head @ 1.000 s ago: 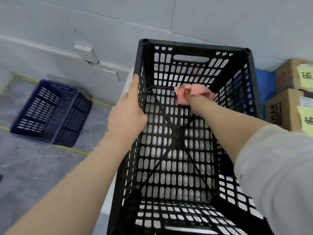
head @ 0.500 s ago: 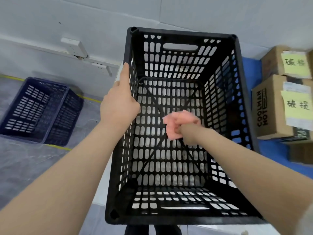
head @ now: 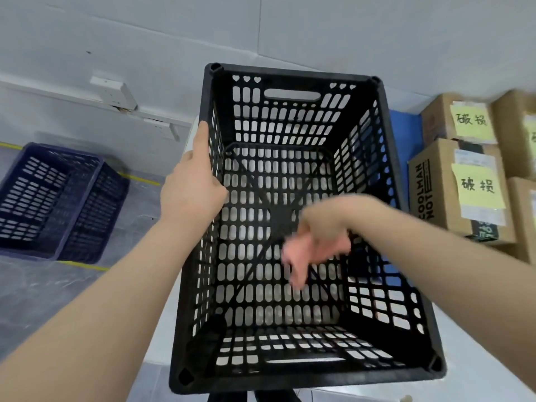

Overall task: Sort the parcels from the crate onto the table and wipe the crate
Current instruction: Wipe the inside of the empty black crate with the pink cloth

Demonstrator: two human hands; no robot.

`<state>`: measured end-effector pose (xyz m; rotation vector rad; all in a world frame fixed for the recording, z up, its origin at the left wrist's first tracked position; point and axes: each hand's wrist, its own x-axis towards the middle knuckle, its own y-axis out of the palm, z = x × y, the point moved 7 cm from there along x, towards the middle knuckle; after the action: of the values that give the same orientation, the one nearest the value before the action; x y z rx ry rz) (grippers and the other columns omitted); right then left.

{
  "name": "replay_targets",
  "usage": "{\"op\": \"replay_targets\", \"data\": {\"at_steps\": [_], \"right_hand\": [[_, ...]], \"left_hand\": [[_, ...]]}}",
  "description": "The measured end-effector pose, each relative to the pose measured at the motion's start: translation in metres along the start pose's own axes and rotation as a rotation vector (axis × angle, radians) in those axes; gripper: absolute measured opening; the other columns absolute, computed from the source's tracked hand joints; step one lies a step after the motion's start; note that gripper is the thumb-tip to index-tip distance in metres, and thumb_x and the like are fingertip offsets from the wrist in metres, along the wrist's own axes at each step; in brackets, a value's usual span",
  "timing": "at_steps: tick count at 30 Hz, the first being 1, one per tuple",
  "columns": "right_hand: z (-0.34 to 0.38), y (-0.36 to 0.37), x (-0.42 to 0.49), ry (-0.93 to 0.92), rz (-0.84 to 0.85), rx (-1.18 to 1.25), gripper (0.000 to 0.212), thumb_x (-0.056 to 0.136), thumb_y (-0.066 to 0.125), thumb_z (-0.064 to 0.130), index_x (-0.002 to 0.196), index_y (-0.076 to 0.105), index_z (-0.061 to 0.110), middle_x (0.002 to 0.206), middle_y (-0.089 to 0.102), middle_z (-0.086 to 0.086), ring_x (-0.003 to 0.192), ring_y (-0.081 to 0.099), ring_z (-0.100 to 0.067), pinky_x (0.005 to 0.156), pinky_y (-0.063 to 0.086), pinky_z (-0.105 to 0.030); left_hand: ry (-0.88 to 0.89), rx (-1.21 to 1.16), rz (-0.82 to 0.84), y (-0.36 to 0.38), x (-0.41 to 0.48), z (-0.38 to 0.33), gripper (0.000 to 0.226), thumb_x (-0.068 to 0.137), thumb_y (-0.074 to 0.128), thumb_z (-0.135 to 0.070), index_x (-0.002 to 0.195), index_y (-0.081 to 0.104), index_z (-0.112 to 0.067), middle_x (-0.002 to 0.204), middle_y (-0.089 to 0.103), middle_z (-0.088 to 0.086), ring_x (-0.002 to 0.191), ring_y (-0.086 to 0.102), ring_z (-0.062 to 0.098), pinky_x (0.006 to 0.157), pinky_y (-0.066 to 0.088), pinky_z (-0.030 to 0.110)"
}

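Now our left hand point(head: 191, 190) curls over the left rim of the single black perforated plastic crate point(head: 290, 72) at the white table's point(head: 164, 343) left edge, while our blurred right hand point(head: 324, 224) clutches one pink cloth point(head: 295, 256) inside it.

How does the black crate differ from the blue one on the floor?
The black crate stands on the white table, the blue crate on the grey floor. The black crate is held at its rim by the left hand while the right hand works a pink cloth inside; the blue crate sits untouched. Both have slotted plastic walls.
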<state>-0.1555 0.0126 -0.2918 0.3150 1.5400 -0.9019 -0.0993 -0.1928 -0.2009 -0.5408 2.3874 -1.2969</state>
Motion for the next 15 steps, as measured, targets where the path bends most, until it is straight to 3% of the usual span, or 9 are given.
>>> {"op": "replay_targets", "data": {"at_steps": [2,4,6,8,9,10,12,14,15], "right_hand": [[-0.023,-0.074,0.006,0.098,-0.366,0.122,0.047,0.08,0.067,0.029,0.124,0.056,0.018,0.108,0.062,0.002,0.093,0.065,-0.021,0.079,0.058,-0.039],[-0.046,-0.123,0.004,0.274,-0.664,0.146,0.05,0.083,0.05,0.04,0.131,0.049,0.026,0.127,0.052,-0.001,0.116,0.053,-0.031,0.098,0.039,-0.059],[-0.068,-0.137,0.016,0.201,-0.854,0.378,0.053,0.088,0.04,0.038,0.138,0.045,0.021,0.135,0.053,-0.001,0.113,0.055,-0.015,0.102,0.044,-0.042],[-0.088,-0.126,0.039,0.211,-0.855,0.494,0.052,0.091,0.049,0.026,0.136,0.044,0.0,0.119,0.06,-0.009,0.086,0.058,0.003,0.076,0.05,-0.015],[-0.094,-0.121,0.055,0.289,-0.822,0.303,0.052,0.092,0.047,0.027,0.137,0.041,0.003,0.113,0.056,-0.007,0.088,0.055,0.003,0.077,0.044,-0.014],[-0.098,-0.11,0.068,0.357,-0.746,0.25,0.049,0.093,0.042,0.034,0.138,0.036,0.013,0.117,0.049,-0.007,0.103,0.05,-0.004,0.084,0.039,-0.022],[-0.11,-0.098,0.078,0.514,-0.771,0.321,0.044,0.094,0.035,0.043,0.133,0.034,0.024,0.132,0.038,-0.011,0.123,0.035,-0.023,0.098,0.031,-0.03],[-0.11,-0.098,0.085,0.506,-0.777,0.285,0.047,0.093,0.036,0.04,0.137,0.025,0.03,0.141,0.031,-0.014,0.129,0.031,-0.03,0.099,0.032,-0.019],[-0.113,-0.1,0.085,0.526,-0.803,0.269,0.049,0.092,0.037,0.043,0.135,0.015,0.037,0.143,0.028,-0.017,0.128,0.032,-0.034,0.101,0.037,-0.026]], "left_hand": [[0.005,-0.002,-0.003,0.0,0.0,0.0,0.089,0.081,0.046,0.001,0.151,0.002,-0.034,0.098,0.056,0.011,0.074,0.058,0.033,0.065,0.053,0.047],[0.012,-0.006,-0.005,0.0,-0.001,-0.001,0.088,0.082,0.045,0.001,0.152,0.003,-0.032,0.095,0.055,0.011,0.075,0.058,0.033,0.065,0.052,0.048],[0.02,-0.013,-0.007,0.0,0.0,-0.001,0.087,0.082,0.044,0.002,0.152,0.003,-0.03,0.096,0.055,0.011,0.078,0.057,0.034,0.067,0.052,0.049],[0.021,-0.014,-0.017,-0.001,0.0,0.0,0.087,0.082,0.044,0.001,0.152,0.004,-0.03,0.099,0.055,0.01,0.08,0.056,0.034,0.069,0.051,0.048],[0.02,-0.01,-0.025,-0.001,0.0,0.001,0.086,0.082,0.044,0.001,0.152,0.005,-0.031,0.102,0.056,0.01,0.082,0.056,0.033,0.07,0.05,0.047],[0.021,-0.007,-0.032,-0.001,0.0,0.002,0.086,0.082,0.043,0.001,0.152,0.005,-0.032,0.104,0.056,0.009,0.082,0.056,0.033,0.07,0.049,0.046],[0.021,-0.007,-0.041,0.0,0.001,0.002,0.086,0.083,0.043,0.0,0.152,0.005,-0.033,0.102,0.056,0.009,0.082,0.055,0.033,0.07,0.049,0.046],[0.012,-0.01,-0.043,0.001,0.003,0.001,0.086,0.083,0.042,0.001,0.152,0.005,-0.034,0.1,0.056,0.009,0.08,0.056,0.033,0.071,0.05,0.048],[0.007,-0.012,-0.041,0.001,0.003,0.0,0.087,0.082,0.042,0.001,0.152,0.004,-0.034,0.099,0.055,0.008,0.08,0.056,0.033,0.07,0.051,0.048]]}}
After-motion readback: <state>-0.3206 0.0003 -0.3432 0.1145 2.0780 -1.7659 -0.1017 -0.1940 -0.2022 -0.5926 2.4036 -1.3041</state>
